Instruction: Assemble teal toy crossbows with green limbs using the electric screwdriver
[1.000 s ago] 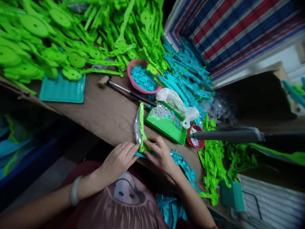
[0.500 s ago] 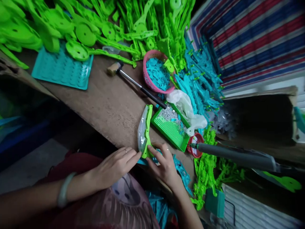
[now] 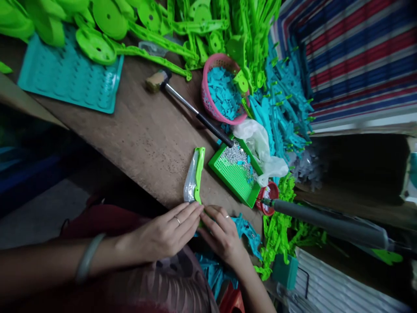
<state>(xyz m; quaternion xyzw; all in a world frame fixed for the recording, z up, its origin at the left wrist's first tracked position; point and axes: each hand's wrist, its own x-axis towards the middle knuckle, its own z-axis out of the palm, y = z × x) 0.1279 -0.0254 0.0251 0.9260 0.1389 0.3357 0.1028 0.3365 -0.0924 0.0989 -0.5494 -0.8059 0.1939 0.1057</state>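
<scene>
A long bright green plastic part point(image 3: 199, 174) with a clear plastic piece point(image 3: 190, 179) along its left side lies on the brown tabletop, pointing away from me. My left hand point(image 3: 171, 228) has its fingers together on the near end of the green part. From the other side, my right hand point(image 3: 223, 234) closes bent fingers on that same end. The fingertips of both hands meet there and hide it. Beyond the hands, a mallet point(image 3: 182, 98) lies with its black grip end on the rim of a green perforated tray point(image 3: 228, 178), which holds small silvery pieces.
A pink basket point(image 3: 208, 104) holds small blue pieces. Green plastic parts point(image 3: 156, 39) are heaped at the back, blue parts point(image 3: 283, 113) to their right. A teal tray point(image 3: 73, 82) lies at left. A grey hanging tool point(image 3: 325, 219) juts in over a red basket point(image 3: 271, 206).
Both hands have drawn closer together over the near end of the green part, covering more of it. The green part has turned slightly. The camera view has shifted a little.
</scene>
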